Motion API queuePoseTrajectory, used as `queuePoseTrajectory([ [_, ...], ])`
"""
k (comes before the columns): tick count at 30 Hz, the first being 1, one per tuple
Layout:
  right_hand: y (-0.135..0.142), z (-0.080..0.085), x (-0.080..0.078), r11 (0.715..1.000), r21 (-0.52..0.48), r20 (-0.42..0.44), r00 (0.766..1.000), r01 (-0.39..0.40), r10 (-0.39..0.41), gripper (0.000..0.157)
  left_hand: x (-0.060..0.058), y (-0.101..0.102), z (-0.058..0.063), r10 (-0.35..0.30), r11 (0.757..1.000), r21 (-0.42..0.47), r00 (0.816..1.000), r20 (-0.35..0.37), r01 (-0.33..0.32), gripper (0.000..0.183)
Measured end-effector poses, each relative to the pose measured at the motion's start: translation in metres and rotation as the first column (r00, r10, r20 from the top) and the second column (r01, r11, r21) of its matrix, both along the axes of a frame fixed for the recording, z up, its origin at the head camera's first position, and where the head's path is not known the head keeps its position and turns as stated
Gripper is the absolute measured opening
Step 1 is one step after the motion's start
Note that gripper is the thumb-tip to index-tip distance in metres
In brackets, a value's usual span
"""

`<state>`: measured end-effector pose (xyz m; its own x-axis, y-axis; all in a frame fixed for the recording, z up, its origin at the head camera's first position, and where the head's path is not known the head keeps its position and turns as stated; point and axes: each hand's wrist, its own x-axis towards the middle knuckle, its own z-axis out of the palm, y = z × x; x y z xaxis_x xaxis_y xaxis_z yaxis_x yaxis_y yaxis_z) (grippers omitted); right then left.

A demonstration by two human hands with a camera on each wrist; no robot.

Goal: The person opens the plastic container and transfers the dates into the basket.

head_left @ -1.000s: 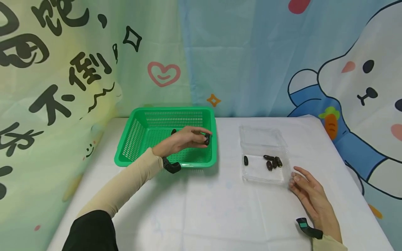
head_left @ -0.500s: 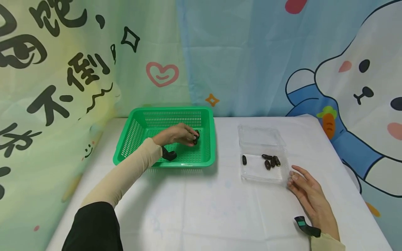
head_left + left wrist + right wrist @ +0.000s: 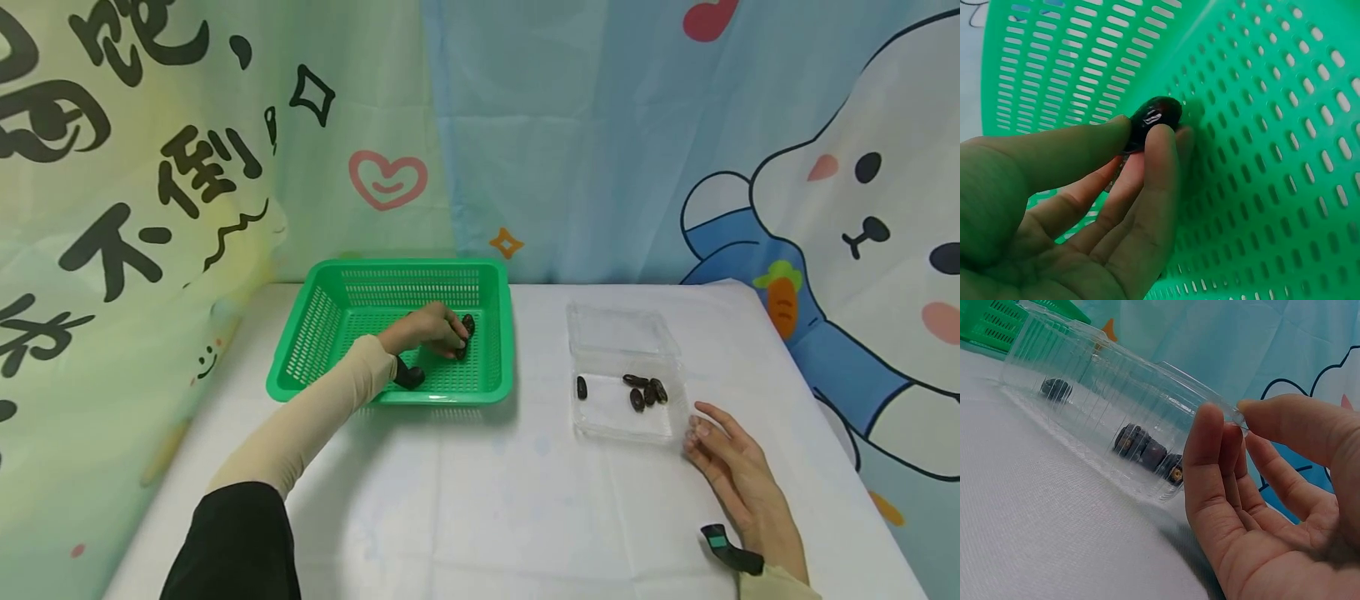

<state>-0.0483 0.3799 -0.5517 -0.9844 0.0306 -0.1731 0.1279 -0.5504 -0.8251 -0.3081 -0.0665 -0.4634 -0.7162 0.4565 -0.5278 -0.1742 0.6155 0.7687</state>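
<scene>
Fruit (image 3: 1157, 117) in left hand (image 3: 429, 327); pinched

A white-clothed table (image 3: 525, 500) carries a green perforated basket (image 3: 450, 398) and, rightward, an open clear plastic box (image 3: 609, 419).

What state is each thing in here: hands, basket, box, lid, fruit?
left hand: pinching a dark oval fruit
right hand: pinching the box's edge
green slotted basket: upright, open-topped
clear plastic box: upright, open
hinged lid: folded back
boxed dark fruits: four clustered, one apart
</scene>
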Motion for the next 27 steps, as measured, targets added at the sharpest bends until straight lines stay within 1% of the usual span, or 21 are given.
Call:
queuePoseTrajectory([
  [8, -0.001, 0.003, -0.001, 1.000, 0.013, 0.008, 1.000, 0.005, -0.006, 0.043, -0.001, 0.000, -0.003, 0.022, 0.999, 0.026, 0.999, -0.026, -0.021, 0.025],
  [13, -0.002, 0.003, -0.001, 1.000, 0.015, 0.014, 1.000, 0.008, -0.009, 0.044, -0.001, 0.003, -0.005, 0.025, 0.999, 0.035, 0.999, -0.047, -0.024, 0.025],
  [20, -0.002, 0.003, -0.002, 1.000, 0.005, 0.024, 1.000, 0.016, -0.016, 0.043, 0.004, 0.008, -0.003, 0.004, 0.999, 0.035, 0.995, -0.101, -0.001, 0.022],
  [24, -0.002, 0.002, 0.000, 1.000, -0.008, 0.012, 1.000, 0.008, -0.008, 0.043, 0.007, 0.011, -0.004, -0.013, 1.000, 0.012, 0.991, -0.134, 0.015, 0.017],
  [27, -0.002, 0.001, 0.000, 1.000, -0.009, 0.004, 1.000, 0.003, -0.003, 0.044, 0.008, 0.012, -0.003, -0.026, 1.000, -0.002, 0.988, -0.152, 0.026, 0.017],
])
